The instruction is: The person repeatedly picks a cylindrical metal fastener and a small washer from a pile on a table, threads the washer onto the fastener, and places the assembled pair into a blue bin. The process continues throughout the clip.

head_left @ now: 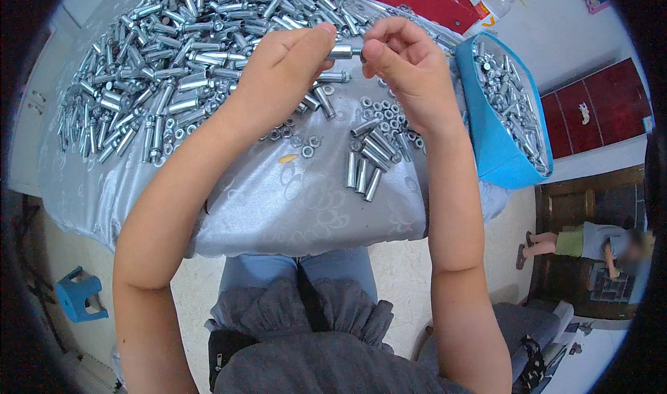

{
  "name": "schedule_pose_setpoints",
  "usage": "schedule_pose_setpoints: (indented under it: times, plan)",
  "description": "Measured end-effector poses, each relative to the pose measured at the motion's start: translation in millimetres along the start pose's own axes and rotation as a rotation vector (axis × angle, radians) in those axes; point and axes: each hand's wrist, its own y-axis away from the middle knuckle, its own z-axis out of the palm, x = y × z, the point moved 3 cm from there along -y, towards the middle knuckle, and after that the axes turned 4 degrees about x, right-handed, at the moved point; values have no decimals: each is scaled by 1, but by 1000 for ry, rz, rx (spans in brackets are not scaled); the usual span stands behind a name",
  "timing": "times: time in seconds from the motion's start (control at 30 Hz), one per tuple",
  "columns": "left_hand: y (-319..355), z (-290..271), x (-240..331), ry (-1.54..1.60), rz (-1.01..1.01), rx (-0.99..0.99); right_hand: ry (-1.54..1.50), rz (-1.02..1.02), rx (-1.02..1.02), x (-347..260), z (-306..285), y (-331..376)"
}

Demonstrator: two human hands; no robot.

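Above the table, my left hand (pixel 285 64) is closed around a shiny metal sleeve anchor bolt (pixel 340 52), held level with its threaded end pointing right. My right hand (pixel 410 67) pinches that threaded end between thumb and fingers. A small dark piece shows at the right fingertips, too small to name surely. Beneath my hands lie loose hex nuts (pixel 385 109) and a small group of metal sleeves (pixel 375 154). A big heap of similar bolts (pixel 201 46) spreads over the left and far part of the table.
A silvery patterned cloth (pixel 278 206) covers the table. To the right stands a blue bin (pixel 497 151) full of bolts. Behind it are a red panel (pixel 424 5) and a plastic bottle (pixel 495 6). A blue stool (pixel 80 293) is at left; another person (pixel 583 242) is at far right.
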Motion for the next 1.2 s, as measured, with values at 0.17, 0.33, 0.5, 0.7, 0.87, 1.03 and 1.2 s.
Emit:
schedule_pose_setpoints:
  times: [0.17, 0.33, 0.5, 0.7, 0.87, 1.03, 1.2]
  plan:
    - [-1, 0, -8, -16, -51, 80, 243, -80, 55, 1, 3, 0]
    - [0, 2, -8, 49, -137, 109, 285, -58, 64, 4, 4, 2]
    - [2, 9, -7, 378, -297, -43, -55, 71, 13, 7, 4, 0]
    - [4, 11, -2, 422, -354, -98, -24, -54, 1, 2, 2, 1]
    - [3, 9, -7, 382, -356, -28, 278, -181, 129, -1, 10, 5]
    - [2, 10, -8, 368, -382, -27, 413, -329, 103, -2, 8, 5]
    - [2, 7, -8, 458, -446, -117, 435, -291, -58, -15, 1, 6]
